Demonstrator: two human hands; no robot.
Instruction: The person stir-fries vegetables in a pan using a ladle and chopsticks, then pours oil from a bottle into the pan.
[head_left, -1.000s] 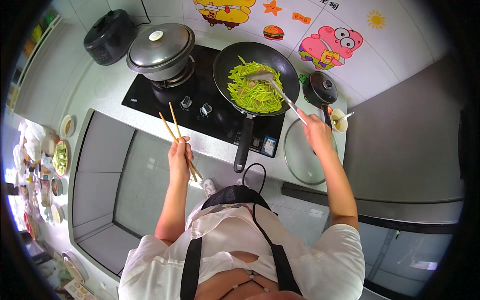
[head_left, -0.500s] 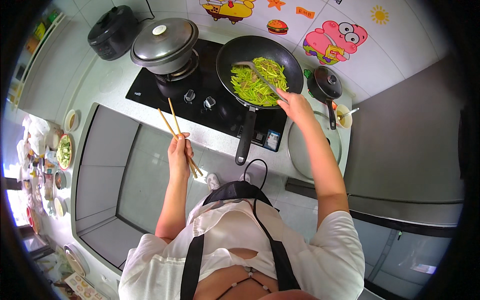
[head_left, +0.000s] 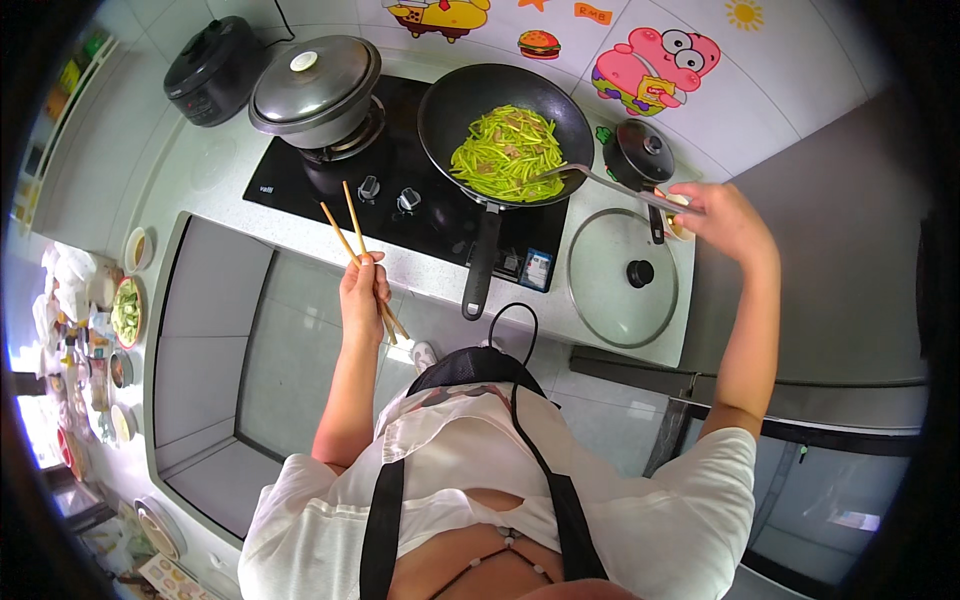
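Note:
My right hand (head_left: 728, 220) is closed round the end of a long metal spatula (head_left: 630, 192). The spatula's far end dips into the right side of a heap of green cut stalks with brownish bits (head_left: 505, 150). This food lies in a black wok (head_left: 570, 110) on the cooktop, its long black handle (head_left: 482, 265) pointing toward me. Over the floor in front of the counter, my left hand (head_left: 363, 295) grips a pair of wooden chopsticks (head_left: 340, 235), tips upward and slightly apart. They touch nothing else.
Left of the wok stands a lidded metal pot (head_left: 315, 90), with a black rice cooker (head_left: 212, 75) beyond. A glass lid (head_left: 610, 280) lies on the counter at right, near a small black lidded pan (head_left: 640, 150). Plates and bowls, including one of green slices (head_left: 127, 310), line the left counter.
My right hand has moved right and away from the wok, and the spatula's end has shifted from the food's upper left to its right edge. The heap looks more gathered. My left hand barely moved.

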